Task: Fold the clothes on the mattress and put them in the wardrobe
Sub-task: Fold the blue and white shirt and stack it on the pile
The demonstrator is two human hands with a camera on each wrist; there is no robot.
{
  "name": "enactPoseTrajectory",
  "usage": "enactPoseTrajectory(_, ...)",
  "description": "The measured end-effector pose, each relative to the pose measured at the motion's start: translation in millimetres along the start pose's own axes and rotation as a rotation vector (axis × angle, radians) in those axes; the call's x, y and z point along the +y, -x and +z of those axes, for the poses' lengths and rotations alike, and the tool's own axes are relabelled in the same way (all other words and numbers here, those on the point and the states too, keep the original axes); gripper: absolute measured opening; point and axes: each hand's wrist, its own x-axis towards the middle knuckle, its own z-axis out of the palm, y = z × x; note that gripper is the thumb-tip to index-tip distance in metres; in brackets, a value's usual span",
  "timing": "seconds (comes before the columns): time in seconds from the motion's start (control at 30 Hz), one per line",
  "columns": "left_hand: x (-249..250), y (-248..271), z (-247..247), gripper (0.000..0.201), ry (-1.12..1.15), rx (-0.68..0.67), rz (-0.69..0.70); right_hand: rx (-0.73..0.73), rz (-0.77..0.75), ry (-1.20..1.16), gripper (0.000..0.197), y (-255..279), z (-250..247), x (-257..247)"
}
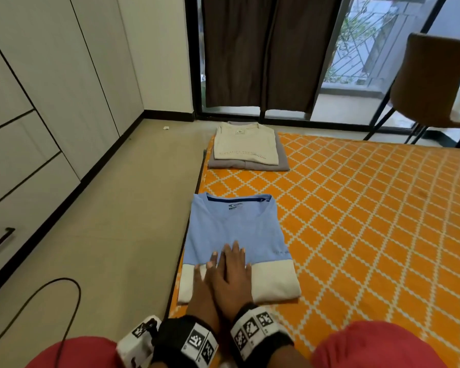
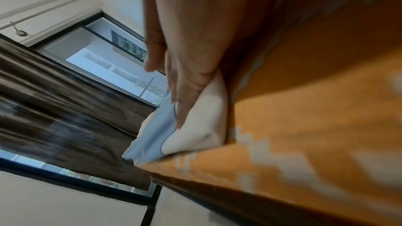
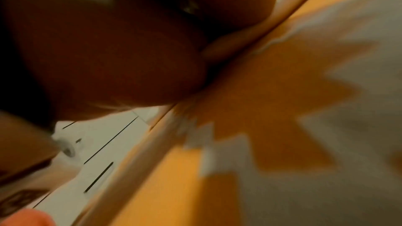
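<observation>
We press the folded blue shirt [image 1: 237, 229] with right hand [image 1: 233, 274] overlapping left hand [image 1: 205, 282], fingers [image 1: 235, 251] straight, together, flat; the shirt's collar lies beyond the fingertips.

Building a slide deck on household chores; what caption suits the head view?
Both hands press flat on a folded blue-and-white T-shirt on the orange mattress, folded stack beyond.

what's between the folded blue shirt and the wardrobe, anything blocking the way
Nothing visible on the way. The blue shirt lies at the mattress edge, both hands flat on it, and only bare floor separates it from the wardrobe. The wardrobe doors are closed, though.
</observation>
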Motion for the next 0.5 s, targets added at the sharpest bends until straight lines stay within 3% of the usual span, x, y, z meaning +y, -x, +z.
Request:
enactPoseTrajectory(0.1,-2.5,1.1,7.4,0.083,0.009,-0.015,-0.021,-0.046,0.025,0.206,0.076,0.8,1.7,10.3)
enactPoseTrajectory(0.17,-1.6,0.8,3.5,0.072,-0.087,-0.011,-0.009,-0.066,0.053,0.315,0.073,-0.6,-5.6,15.1)
enactPoseTrajectory(0.23,1.9,3.7,-2.9,0.070,-0.038,-0.053,-0.045,-0.073,0.081,0.382,0.072,0.6,-12.5,17.4)
enactPoseTrajectory(0.27,-0.5,0.7,-0.8,0.077,-0.030,0.021,-0.008,-0.076,0.103,0.400,0.076,1.8,-15.6,19.2)
enactPoseTrajectory(0.37,0.0,6.8,-0.7,0.105,-0.053,-0.037,-0.058,-0.043,0.176,0.496,0.077,3.0,-29.0,31.4)
enactPoseTrajectory(0.5,3.5,15.6,-12.8,0.091,-0.109,-0.056,-0.009,0.068,0.362,0.521,0.086,0.0,-58.7,51.2)
